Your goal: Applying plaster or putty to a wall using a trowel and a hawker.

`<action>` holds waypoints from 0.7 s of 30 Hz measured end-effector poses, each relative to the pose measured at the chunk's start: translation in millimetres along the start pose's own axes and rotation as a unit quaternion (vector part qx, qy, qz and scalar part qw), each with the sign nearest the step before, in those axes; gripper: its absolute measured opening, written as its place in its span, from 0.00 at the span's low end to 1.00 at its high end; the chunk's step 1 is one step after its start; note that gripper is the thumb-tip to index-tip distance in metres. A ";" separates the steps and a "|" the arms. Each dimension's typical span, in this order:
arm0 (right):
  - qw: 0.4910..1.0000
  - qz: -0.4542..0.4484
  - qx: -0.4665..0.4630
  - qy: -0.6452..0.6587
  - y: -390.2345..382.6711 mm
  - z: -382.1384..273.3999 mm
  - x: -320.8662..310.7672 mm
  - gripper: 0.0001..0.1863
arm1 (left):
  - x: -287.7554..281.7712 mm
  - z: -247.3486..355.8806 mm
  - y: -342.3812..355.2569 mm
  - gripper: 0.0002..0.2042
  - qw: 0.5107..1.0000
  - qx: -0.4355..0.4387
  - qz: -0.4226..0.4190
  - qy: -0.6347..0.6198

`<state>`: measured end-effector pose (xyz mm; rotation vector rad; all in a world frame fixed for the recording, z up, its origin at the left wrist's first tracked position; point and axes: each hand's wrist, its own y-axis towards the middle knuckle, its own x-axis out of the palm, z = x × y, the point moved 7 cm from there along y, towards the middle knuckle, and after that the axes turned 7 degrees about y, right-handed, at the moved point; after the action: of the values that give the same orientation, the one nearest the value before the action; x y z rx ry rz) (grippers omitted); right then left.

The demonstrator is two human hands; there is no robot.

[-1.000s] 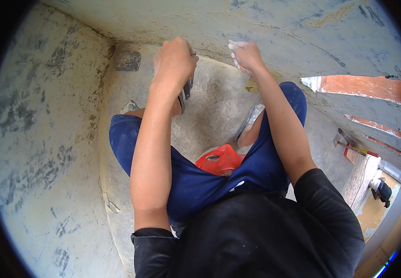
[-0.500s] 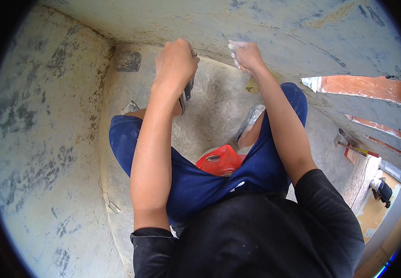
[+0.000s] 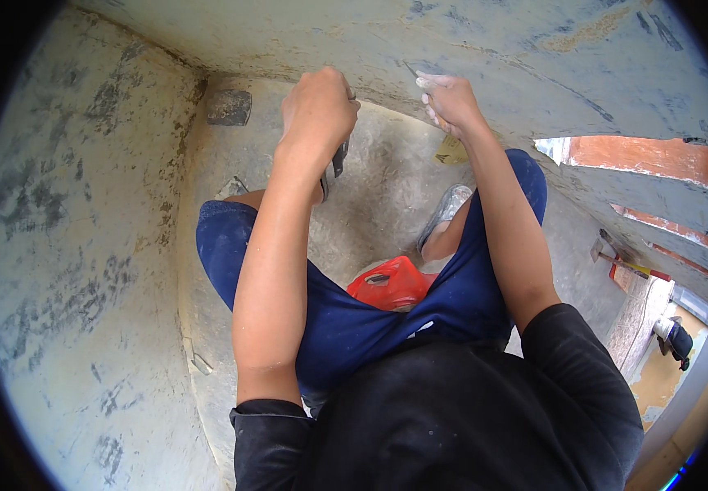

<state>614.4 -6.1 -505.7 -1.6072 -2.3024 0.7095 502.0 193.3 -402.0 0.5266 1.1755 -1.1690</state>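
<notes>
Scraper tool point(image 3: 336, 164) at plastered wall point(image 3: 534, 57)
The tool is gripped in the fisted left hand point(image 3: 317, 106); the wall is touched by the half-curled, dusty right hand point(image 3: 450, 100).

Walls point(image 3: 67, 245): grey plaster, mottled with dark patches.
Floor point(image 3: 387, 188): dusty concrete.
Brick point(image 3: 649, 159): exposed at right.
</notes>
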 end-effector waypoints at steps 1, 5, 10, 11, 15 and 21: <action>1.000 0.001 -0.008 -0.003 -1.6 -1.9 1.8 0.19 | 1.3 -0.2 -0.5 0.10 1.000 0.000 0.001 0.002; 1.000 0.005 -0.002 0.000 1.7 1.2 -3.8 0.19 | 2.5 1.5 0.7 0.09 1.000 0.006 0.009 0.007; 1.000 -0.001 -0.001 0.004 0.1 0.6 -1.6 0.20 | 6.0 0.9 1.1 0.09 1.000 0.004 -0.004 0.001; 1.000 -0.002 -0.002 0.005 0.7 -0.7 0.1 0.20 | 7.4 0.6 1.0 0.09 1.000 0.007 0.004 0.011; 1.000 -0.011 0.000 0.004 1.8 1.8 -2.4 0.20 | 4.9 1.8 2.3 0.09 1.000 -0.002 -0.005 0.011; 1.000 -0.011 0.006 0.006 4.3 0.5 -0.5 0.19 | 5.9 2.4 0.4 0.09 1.000 0.008 0.001 0.009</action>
<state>617.8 -5.5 -508.3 -1.5744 -2.2994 0.7047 503.0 188.9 -406.5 0.5513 1.1820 -1.1742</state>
